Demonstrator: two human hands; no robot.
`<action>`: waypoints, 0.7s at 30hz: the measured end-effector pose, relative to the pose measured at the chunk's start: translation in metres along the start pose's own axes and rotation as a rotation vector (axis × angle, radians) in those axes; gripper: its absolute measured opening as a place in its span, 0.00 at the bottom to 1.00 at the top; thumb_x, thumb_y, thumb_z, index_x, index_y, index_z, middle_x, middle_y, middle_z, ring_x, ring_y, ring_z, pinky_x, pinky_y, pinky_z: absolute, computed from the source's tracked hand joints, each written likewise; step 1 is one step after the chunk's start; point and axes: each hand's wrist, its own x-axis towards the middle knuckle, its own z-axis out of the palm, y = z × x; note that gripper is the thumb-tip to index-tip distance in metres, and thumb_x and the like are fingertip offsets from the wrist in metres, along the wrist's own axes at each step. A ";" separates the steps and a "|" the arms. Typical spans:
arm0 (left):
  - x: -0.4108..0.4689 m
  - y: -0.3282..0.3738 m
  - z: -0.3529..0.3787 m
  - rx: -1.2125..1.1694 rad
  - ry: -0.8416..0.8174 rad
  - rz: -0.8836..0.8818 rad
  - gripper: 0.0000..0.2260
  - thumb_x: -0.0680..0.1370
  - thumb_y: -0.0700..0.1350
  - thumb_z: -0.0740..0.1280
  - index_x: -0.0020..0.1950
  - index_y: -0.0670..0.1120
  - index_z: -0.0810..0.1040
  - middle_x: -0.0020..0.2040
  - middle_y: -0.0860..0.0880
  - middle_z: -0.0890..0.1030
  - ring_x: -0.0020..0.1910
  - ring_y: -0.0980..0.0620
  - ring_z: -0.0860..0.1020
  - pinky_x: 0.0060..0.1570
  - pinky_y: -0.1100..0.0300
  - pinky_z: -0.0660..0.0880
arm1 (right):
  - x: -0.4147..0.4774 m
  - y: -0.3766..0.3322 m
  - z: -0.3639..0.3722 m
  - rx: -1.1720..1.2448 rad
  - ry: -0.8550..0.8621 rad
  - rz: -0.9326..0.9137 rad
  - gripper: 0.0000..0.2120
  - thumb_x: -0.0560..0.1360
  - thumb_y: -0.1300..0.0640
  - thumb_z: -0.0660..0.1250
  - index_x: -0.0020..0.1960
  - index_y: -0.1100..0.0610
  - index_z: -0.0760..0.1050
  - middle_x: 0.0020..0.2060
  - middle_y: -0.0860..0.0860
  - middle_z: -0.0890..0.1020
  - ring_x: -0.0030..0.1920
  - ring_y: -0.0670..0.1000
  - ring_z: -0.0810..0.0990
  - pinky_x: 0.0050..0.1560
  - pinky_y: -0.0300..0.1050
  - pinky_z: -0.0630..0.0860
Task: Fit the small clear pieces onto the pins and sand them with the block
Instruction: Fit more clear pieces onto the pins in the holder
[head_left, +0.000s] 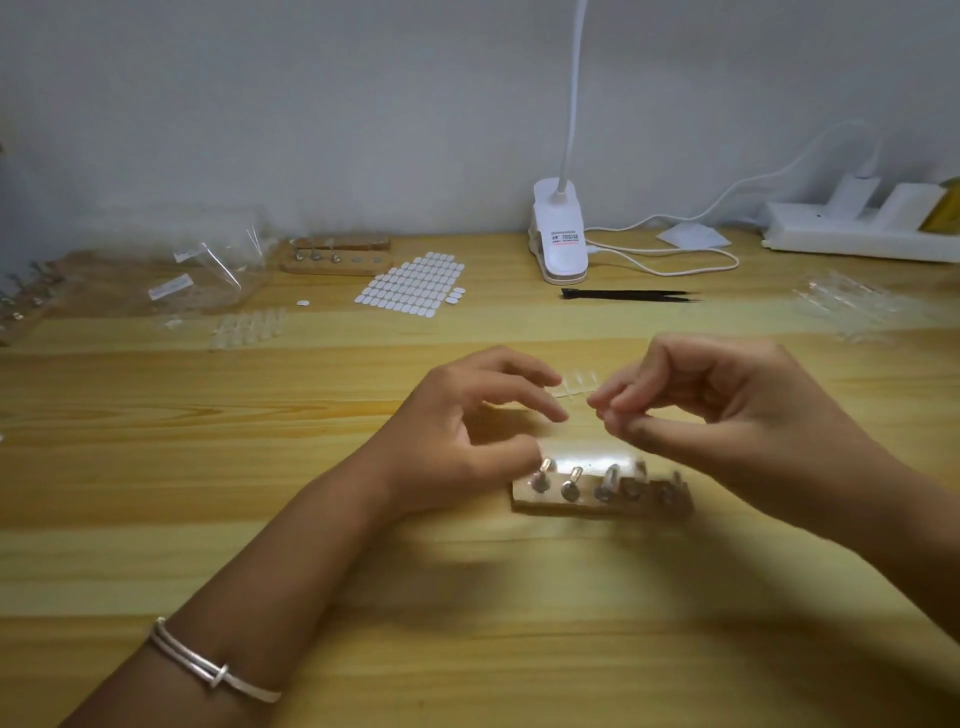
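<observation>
A small wooden block (597, 503) holding a row of several metal pins (571, 480) lies on the table in front of me. My left hand (467, 431) hovers just left of it, fingers spread, thumb beside the leftmost pin, holding nothing I can see. Above the block's right half, my right hand (717, 405) has its fingertips pinched together; whether a clear piece sits between them is too blurred to tell. A short strip of clear pieces (574, 384) rests on the table behind and between my hands.
At the back: a second pin block (337, 257), a sheet of white oval stickers (413, 286), plastic bags (208, 265), more clear pieces (249, 327), black tweezers (628, 295), a clip lamp (558, 234) with its cord, a power strip (857, 228) and clear trays (857, 306).
</observation>
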 end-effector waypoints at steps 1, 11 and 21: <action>-0.001 0.002 0.001 0.008 -0.060 0.005 0.12 0.68 0.42 0.73 0.51 0.44 0.86 0.57 0.51 0.80 0.60 0.56 0.77 0.59 0.64 0.73 | -0.005 0.001 0.003 -0.028 0.020 -0.019 0.08 0.68 0.69 0.76 0.38 0.59 0.80 0.42 0.49 0.87 0.47 0.47 0.86 0.48 0.35 0.80; -0.003 0.002 0.013 0.015 -0.101 0.022 0.08 0.67 0.37 0.79 0.44 0.44 0.86 0.44 0.48 0.82 0.48 0.51 0.78 0.50 0.52 0.75 | -0.017 0.013 0.026 -0.313 0.054 -0.220 0.11 0.68 0.65 0.80 0.38 0.55 0.79 0.42 0.43 0.84 0.44 0.43 0.83 0.46 0.30 0.73; -0.002 0.003 0.013 -0.035 -0.116 0.002 0.06 0.67 0.38 0.79 0.41 0.42 0.85 0.42 0.44 0.82 0.46 0.49 0.77 0.46 0.49 0.74 | -0.020 0.015 0.035 -0.341 0.075 -0.253 0.06 0.68 0.61 0.79 0.36 0.59 0.82 0.40 0.46 0.84 0.42 0.44 0.83 0.43 0.36 0.77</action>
